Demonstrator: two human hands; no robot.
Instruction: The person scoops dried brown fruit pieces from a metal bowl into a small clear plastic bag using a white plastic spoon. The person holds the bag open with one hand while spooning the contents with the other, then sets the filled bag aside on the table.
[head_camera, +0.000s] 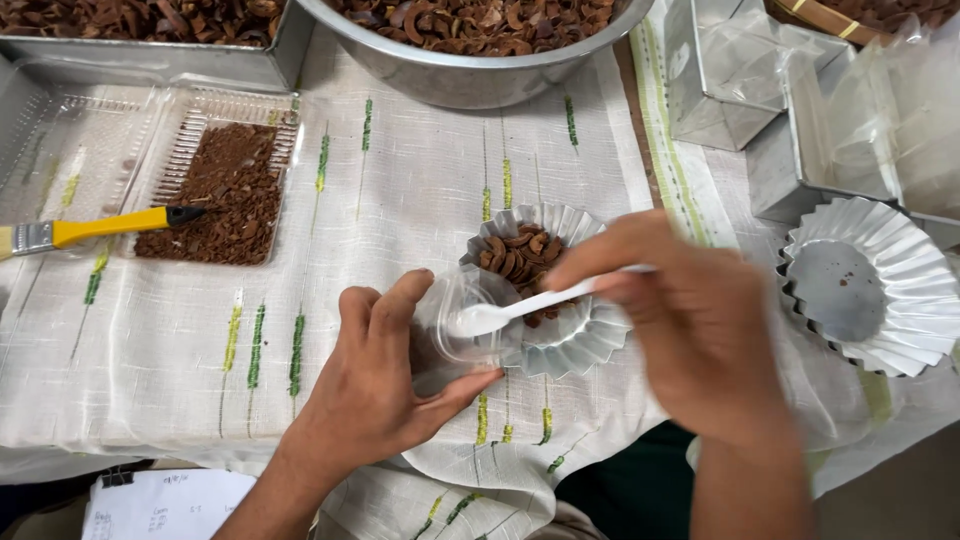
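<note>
Fluted foil cups: two, one filled at centre, one empty at 3 o'clock. White plastic spoon: one. Yellow-handled brush: one, 9 o'clock.

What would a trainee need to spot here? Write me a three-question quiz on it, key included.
1. True or false: the right hand holds a white plastic spoon.
2. What does the left hand grip? A) the yellow-handled brush B) a clear plastic cup C) the big metal bowl
3. What lies in the fluted silver dish behind the cup?

Key: 1 true; 2 B; 3 brown dried pieces.
</note>
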